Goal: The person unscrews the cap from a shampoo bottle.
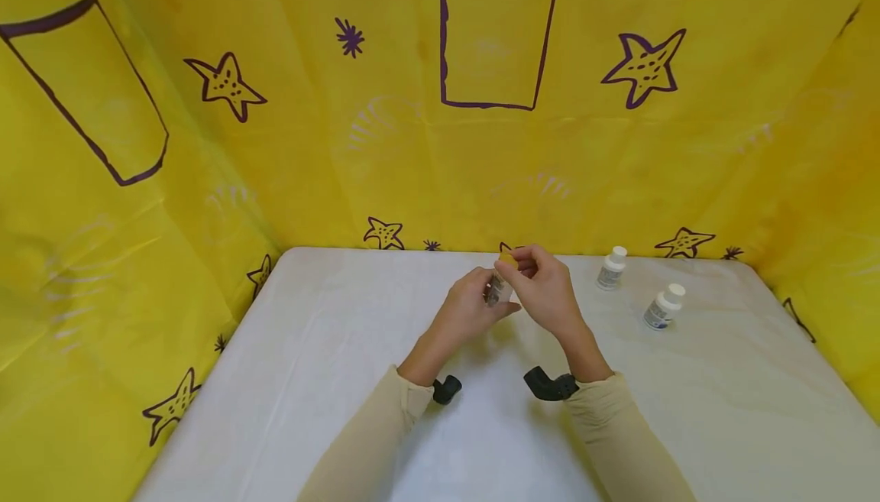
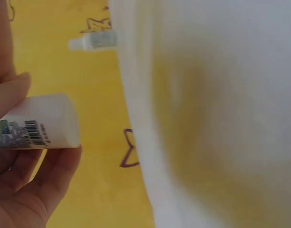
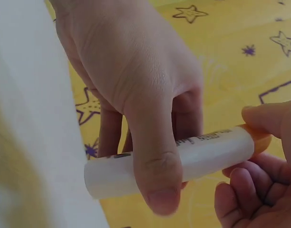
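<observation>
My left hand (image 1: 467,305) grips a small white bottle (image 3: 217,152) with printed label text, thumb laid across its side. An orange cap (image 3: 262,142) is on the bottle's top end, and my right hand (image 1: 550,294) pinches that cap between thumb and fingers. The bottle is raised over the table, tilted in the head view. In the left wrist view its barcode (image 2: 33,132) and plain base show beside the left fingers.
Two white-capped bottles stand to the right on the white-covered table (image 1: 330,380): a farther bottle (image 1: 611,268) near the back edge and a nearer bottle (image 1: 664,307). A yellow drawn-on sheet (image 1: 412,158) hangs behind and at both sides.
</observation>
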A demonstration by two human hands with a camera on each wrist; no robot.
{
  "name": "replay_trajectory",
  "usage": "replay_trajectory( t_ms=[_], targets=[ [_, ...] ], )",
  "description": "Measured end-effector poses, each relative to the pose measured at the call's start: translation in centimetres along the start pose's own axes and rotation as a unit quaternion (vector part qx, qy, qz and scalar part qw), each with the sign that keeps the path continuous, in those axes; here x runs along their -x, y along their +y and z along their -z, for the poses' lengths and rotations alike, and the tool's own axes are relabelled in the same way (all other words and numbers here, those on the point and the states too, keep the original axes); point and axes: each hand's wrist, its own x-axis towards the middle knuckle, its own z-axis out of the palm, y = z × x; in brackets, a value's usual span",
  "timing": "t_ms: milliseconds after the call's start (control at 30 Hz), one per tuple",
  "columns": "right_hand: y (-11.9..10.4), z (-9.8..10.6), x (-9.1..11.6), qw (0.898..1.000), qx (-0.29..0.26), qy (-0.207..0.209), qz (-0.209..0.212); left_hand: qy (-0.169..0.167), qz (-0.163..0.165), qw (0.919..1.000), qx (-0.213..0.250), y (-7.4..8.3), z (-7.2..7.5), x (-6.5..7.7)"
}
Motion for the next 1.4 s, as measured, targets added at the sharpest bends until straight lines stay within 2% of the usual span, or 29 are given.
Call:
replay_trajectory(
  t_ms=[167,433,667,967,1233,1400],
  targets=[
    [0.1,1.8,0.5,1.000,-0.019,0.004,-0.021,-0.009,-0.036,0.9992,-0.013,1.1,0.4,-0.5],
    [-0.1,3.4,1.1,1.000,-0.001,0.006,0.002,-0.014,-0.045,0.9988,-0.009,2.3,0.6,-1.0],
    [-0.2,4.1,1.2,1.000,0.005,0.006,0.003,-0.015,-0.041,0.9991,0.001,2.9,0.6,-0.9],
    [0.0,4.7,1.3,1.000,0.013,0.009,0.020,-0.008,-0.062,0.9976,0.029,2.9,0.8,-0.8],
    [0.0,4.5,1.6,0.999,0.009,0.012,0.052,0.016,-0.071,0.9971,0.022,2.5,0.6,-0.7],
    [0.1,4.5,1.5,0.998,0.008,0.013,0.065,0.010,-0.073,0.9972,0.017,2.3,0.6,-0.8]
  ],
)
